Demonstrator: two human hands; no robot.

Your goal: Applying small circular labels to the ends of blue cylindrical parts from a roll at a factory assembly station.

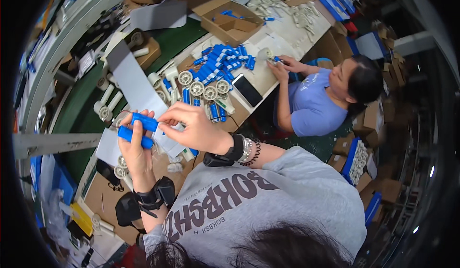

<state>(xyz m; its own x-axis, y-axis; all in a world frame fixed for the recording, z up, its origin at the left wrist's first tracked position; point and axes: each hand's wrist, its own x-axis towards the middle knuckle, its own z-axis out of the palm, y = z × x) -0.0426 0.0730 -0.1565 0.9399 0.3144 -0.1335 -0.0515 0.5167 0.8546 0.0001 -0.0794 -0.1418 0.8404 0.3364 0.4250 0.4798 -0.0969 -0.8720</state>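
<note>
My left hand (pixel 136 149) is raised over the bench and closed around two blue battery packs. The upper battery pack (pixel 145 121) lies across my fingers, and the lower battery pack (pixel 139 139) sits beneath it near the thumb. At the upper pack's right end, my right hand (pixel 190 125) pinches with thumb and forefinger. What that pinch holds is too small to make out. A thin dark wire shows by the left fingers. Just beyond my hands are white round-headed plastic housings (pixel 196 89) and a heap of blue battery packs (pixel 218 63).
A phone (pixel 247 90) lies on the bench near its edge. Across from it, a co-worker (pixel 316 95) holds a white part. An open cardboard box (pixel 232 21) stands at the back, a grey card sheet (pixel 132 74) leans left, and a metal post (pixel 57 145) crosses at the left.
</note>
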